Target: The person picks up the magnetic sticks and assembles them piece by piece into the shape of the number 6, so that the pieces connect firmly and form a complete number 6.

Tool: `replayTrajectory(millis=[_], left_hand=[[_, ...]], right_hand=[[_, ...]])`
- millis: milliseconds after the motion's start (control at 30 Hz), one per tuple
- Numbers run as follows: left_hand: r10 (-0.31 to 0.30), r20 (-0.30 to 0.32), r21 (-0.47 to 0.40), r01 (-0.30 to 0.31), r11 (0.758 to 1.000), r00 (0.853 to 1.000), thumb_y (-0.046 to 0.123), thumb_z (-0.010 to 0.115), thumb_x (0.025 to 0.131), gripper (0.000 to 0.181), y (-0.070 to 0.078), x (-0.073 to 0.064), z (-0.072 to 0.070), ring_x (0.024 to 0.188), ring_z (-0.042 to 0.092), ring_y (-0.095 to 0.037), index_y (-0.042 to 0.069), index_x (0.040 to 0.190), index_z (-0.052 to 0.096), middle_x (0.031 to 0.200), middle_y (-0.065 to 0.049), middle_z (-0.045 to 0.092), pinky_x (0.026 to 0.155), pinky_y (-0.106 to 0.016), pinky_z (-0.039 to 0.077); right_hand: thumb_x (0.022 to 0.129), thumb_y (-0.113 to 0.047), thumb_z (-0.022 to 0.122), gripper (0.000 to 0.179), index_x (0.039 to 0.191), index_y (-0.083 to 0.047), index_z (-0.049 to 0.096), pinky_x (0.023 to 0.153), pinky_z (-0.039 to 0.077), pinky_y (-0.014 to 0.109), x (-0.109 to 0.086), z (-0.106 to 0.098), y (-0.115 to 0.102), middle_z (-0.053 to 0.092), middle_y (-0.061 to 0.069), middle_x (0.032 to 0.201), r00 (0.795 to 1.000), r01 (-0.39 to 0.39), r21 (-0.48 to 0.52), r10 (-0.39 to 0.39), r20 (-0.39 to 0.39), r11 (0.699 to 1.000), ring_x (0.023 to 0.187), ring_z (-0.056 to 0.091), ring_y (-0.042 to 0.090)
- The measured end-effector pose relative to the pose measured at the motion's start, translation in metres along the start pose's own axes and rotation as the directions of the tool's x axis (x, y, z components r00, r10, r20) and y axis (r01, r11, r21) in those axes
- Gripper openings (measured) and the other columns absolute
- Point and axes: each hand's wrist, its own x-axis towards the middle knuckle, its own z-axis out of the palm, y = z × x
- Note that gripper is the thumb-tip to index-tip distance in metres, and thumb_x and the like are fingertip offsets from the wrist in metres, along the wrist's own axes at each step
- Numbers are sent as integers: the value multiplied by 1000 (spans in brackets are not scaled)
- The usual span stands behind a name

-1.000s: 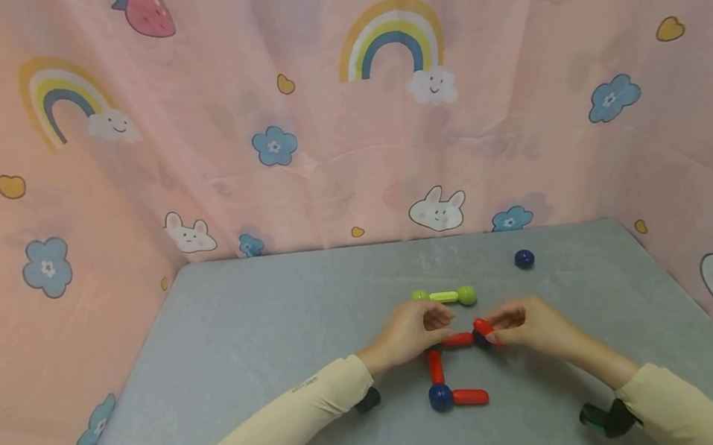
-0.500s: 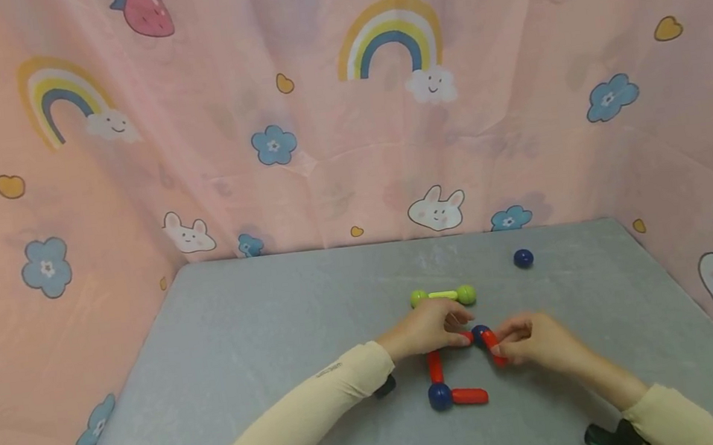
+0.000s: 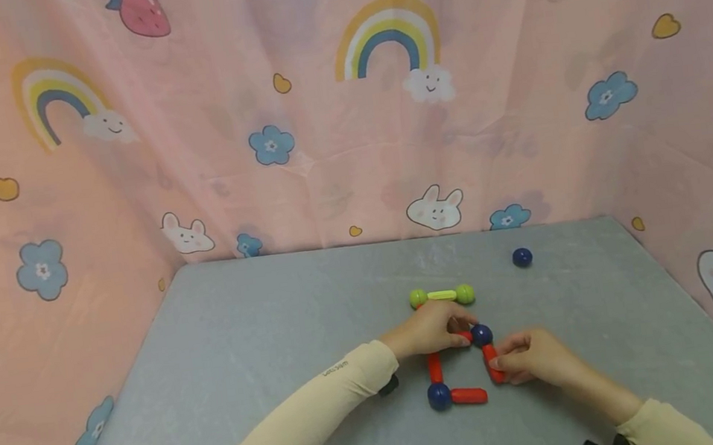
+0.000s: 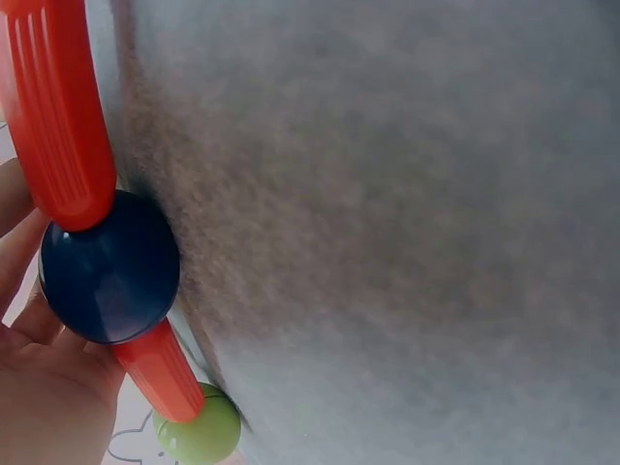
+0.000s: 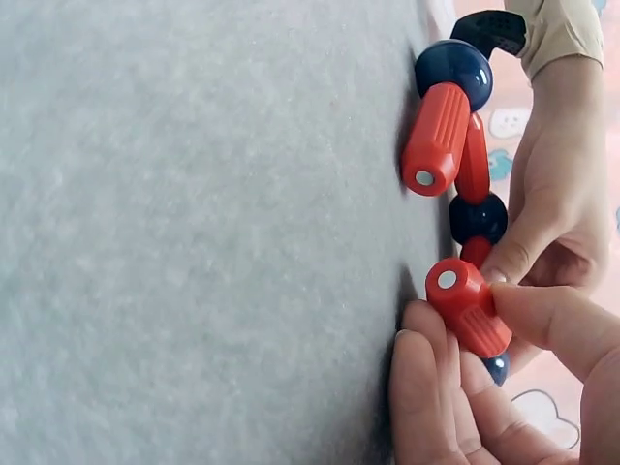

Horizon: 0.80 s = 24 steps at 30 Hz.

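Note:
Red magnetic rods and dark blue balls form an open-sided frame on the grey table. In the head view, my left hand [image 3: 434, 326] pinches the frame's far red rod [image 3: 465, 338], beside a blue ball [image 3: 482, 334]. My right hand [image 3: 535, 360] pinches the red rod [image 3: 493, 364] that runs from that ball toward me; its free end faces the camera in the right wrist view. At the frame's near corner, another blue ball [image 3: 439, 396] joins a red rod [image 3: 470, 395] pointing right. The left wrist view shows the blue ball [image 4: 111, 266] beside my left hand.
A light-green rod with green balls [image 3: 442, 296] lies just beyond my left hand, linked to the frame by a red rod [image 4: 165, 373]. A loose blue ball [image 3: 522, 257] sits at the back right. A patterned pink curtain [image 3: 336, 172] hangs behind the table [image 3: 261, 318].
My right hand has swung its red rod around the far-right blue ball, from slanting up to pointing toward me, along the frame's right side. My left hand has shifted right along the far rod.

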Motion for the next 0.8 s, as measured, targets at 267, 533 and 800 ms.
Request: replayTrajectory(millis=[267,533,800], left_hand=[[11,0,-11,-11,1000,1000,17,76,87,33,-1,0,1,84,62,3,16,120,71,103,4,73,74,-6,48],[29,13,-30,-29,999,999,14,75,88,33,1,-2,-1,85,62,2,15,121,70,102,2,72,75,-6,48],[36,6,-42,-36,998,999,14,75,88,33,-1,-2,1,82,59,3,15,120,70,98,3,72,74,-6,47]], right_hand=[[85,-16,74,26,99,5,71,67,61,32,0,4,-3,75,4,78,999,-43,5,43,-18,999,72,70,11],[85,-14,74,24,98,6,71,65,61,31,1,9,-6,75,5,77,994,-89,27,91,-64,996,69,72,13],[86,-14,72,25,100,7,70,64,61,30,0,9,-5,75,5,76,996,-78,39,80,-39,996,68,71,13]])
